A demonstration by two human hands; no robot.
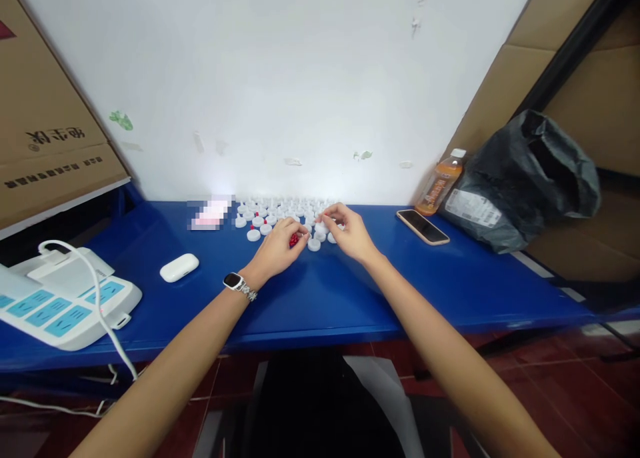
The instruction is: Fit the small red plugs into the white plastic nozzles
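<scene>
Several small white caps lie in a cluster on the blue table near the white wall; a few carry a small red piece. My left hand, with a watch on its wrist, is curled around small red pieces at the cluster's front edge. My right hand rests just to the right, its fingertips pinching one white cap in the cluster. Both hands sit close together, almost touching.
A white earbud case lies left of my hands, and a white power strip with a cable sits at the far left. To the right are a phone, an orange drink bottle and a black plastic bag. Cardboard boxes flank both sides.
</scene>
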